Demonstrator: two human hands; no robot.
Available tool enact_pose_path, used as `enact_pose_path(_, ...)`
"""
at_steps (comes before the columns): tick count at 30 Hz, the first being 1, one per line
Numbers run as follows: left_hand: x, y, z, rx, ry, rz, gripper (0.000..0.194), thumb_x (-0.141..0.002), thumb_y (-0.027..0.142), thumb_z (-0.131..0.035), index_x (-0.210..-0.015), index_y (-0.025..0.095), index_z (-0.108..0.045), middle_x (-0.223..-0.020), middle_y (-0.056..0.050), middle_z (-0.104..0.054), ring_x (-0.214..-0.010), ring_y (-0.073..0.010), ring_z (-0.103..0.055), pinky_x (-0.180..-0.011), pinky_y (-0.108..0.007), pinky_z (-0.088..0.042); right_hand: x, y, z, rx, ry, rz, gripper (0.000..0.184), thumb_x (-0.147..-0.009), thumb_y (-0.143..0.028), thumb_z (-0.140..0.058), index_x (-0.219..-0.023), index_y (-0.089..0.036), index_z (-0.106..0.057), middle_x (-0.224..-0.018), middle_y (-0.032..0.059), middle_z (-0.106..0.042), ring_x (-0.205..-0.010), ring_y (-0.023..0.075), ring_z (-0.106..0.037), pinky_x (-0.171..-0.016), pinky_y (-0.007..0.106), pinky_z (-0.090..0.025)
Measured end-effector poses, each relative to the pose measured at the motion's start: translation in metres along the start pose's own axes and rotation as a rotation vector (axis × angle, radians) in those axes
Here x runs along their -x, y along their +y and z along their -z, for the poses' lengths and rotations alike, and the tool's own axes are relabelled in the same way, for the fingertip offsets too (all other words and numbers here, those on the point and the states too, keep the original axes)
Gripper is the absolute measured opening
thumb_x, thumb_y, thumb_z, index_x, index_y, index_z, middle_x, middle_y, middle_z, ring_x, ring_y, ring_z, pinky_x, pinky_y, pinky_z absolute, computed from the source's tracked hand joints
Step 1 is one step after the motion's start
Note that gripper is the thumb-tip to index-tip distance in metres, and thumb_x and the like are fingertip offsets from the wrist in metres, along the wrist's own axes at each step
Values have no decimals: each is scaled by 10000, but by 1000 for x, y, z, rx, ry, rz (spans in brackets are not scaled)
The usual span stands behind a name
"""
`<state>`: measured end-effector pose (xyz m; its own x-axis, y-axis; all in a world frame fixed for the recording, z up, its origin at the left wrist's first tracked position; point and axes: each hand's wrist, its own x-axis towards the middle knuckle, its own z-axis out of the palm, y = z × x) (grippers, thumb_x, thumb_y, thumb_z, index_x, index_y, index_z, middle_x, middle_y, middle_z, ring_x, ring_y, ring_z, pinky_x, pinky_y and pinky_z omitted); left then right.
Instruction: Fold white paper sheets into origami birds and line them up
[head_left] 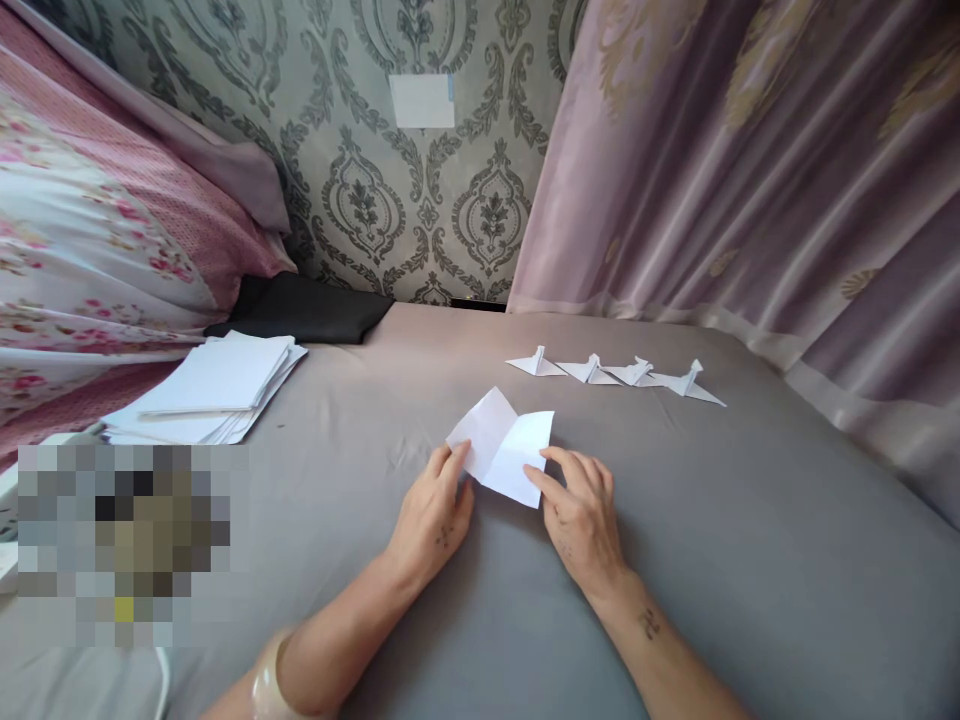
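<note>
A small white sheet of paper (514, 455) with a crease down its middle is held up slightly above the grey cloth surface, its two halves angled like an open book. On its left edge, my left hand (435, 515) pinches the paper between thumb and fingers. My right hand (581, 505) grips the opposite edge, thumb and index finger on the paper and the other fingers curled. Beyond the hands, to the right, several folded white paper birds (592, 370) stand side by side in a row.
A stack of white paper (217, 385) lies at the left, before a folded black cloth (300, 308). Pink curtains (675, 180) hang at the right, floral fabric (90, 240) at the left. A blurred-out patch covers the lower left. Patterned wallpaper (360, 190) rises behind.
</note>
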<state>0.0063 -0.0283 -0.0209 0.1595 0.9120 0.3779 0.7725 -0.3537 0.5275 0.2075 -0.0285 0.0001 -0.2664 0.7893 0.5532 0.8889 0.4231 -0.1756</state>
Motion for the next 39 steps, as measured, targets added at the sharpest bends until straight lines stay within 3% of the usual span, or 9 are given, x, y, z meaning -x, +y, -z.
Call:
enact_pose_path(6,-3,0,10,-230,2,-105,292,-896,119,-378,-1056,210,-605,-999,-99,-578,-795,-188,-561,-674,-312,-492,2,8,-6,5,-111,-67,531,-759,77,-457,-1025,-299,-723,-1118,56,-627,-1043,212,-515,-905,377,-385)
enact_pose_path(10,-5,5,17,-358,-10,-177,246,-867,106,-444,-859,195,-673,-1198,-147,-543,-1034,-293,-518,-818,-449,-466,5,13,-11,-19,-194,-116,498,-792,39,-425,-1112,-245,-680,-1124,74,-625,-1022,216,-522,-867,360,-421)
enact_pose_path(12,-6,4,16,-379,-49,-247,274,-867,78,-430,-907,197,-673,-1314,-132,-514,-1209,-334,-439,-929,-509,-406,5,15,-13,-51,-210,-154,506,-824,-2,-407,-1260,-195,-577,-1124,90,-620,-1005,217,-526,-871,359,-442)
enact_pose_path(15,-7,0,12,-348,-156,-383,388,-880,17,-354,-1061,210,-637,-1295,-73,-581,-1290,-279,-418,-1071,-522,-276,7,15,-13,-117,-223,-185,565,-827,-36,-405,-1375,-168,-432,-1190,106,-575,-1045,222,-528,-889,357,-464)
enact_pose_path(18,-8,-2,9,-328,-210,-465,371,-912,32,-334,-1073,199,-623,-1162,-49,-667,-1173,-222,-542,-1125,-494,-200,8,14,-9,-156,-258,-185,569,-823,-44,-402,-1368,-204,-427,-1250,104,-520,-1058,211,-548,-873,338,-486)
enact_pose_path(24,-6,11,8,-424,-156,-457,270,-923,66,-385,-978,195,-615,-928,-31,-698,-876,-178,-625,-1059,-459,-261,14,10,4,-86,-356,-170,476,-890,-106,-407,-1342,-246,-461,-1208,93,-529,-927,194,-599,-740,313,-507)
enact_pose_path(30,-4,17,8,-443,-156,-432,241,-883,58,-430,-960,195,-613,-917,-36,-687,-877,-202,-601,-1017,-471,-247,18,9,9,-34,-350,-81,293,-932,-130,-414,-1085,-230,-644,-973,64,-589,-883,181,-576,-731,283,-475)
enact_pose_path(34,-6,22,8,-464,-176,-420,218,-878,58,-440,-952,179,-605,-881,-38,-688,-891,-208,-601,-1030,-479,-233,20,9,4,-22,-309,-82,257,-937,-143,-431,-999,-221,-668,-953,57,-613,-866,184,-562,-714,290,-463)
enact_pose_path(39,-18,41,5,-520,-313,-477,179,-887,72,-455,-932,156,-606,-840,-40,-670,-802,-198,-616,-993,-428,-323,22,12,1,-99,-273,-127,214,-941,-170,-449,-941,-196,-661,-963,55,-627,-893,185,-558,-779,307,-468)
